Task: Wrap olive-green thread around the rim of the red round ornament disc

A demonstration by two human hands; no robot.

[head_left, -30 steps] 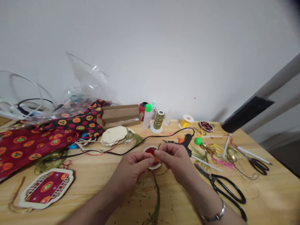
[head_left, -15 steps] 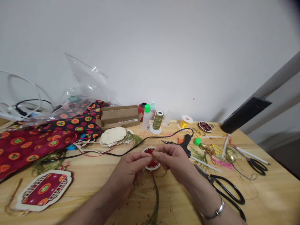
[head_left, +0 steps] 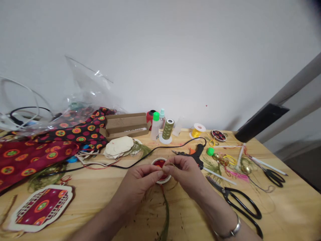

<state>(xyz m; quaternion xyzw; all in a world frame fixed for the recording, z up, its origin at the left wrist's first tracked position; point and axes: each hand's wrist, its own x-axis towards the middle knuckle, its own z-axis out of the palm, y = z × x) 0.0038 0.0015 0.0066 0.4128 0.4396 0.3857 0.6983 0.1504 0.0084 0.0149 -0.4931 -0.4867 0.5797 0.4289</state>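
Note:
Over a round red pendant [head_left: 160, 163] with a pale rim, my two hands meet at the fingertips. My left hand [head_left: 140, 180] is closed in a pinch; what lies between its thumb and finger is too small to make out. A thin brownish cord [head_left: 171, 164] loops at the fingers of my right hand [head_left: 184, 172], which pinches it. The fingers cover the pendant's middle. Below it, an olive-green tassel [head_left: 165, 217] runs toward the front edge of the table.
Black-handled scissors [head_left: 240, 204] lie right of my right hand, with a glue gun [head_left: 197, 155] behind. A fabric-covered panel [head_left: 41, 207] lies at left. Behind stand a green thread spool [head_left: 168, 129], a green-capped bottle [head_left: 155, 127] and an open cardboard box [head_left: 126, 125].
Both hands stay pinched together over the pendant, with only slight finger movement. The whole view has shifted a little, so things at the left appear farther left.

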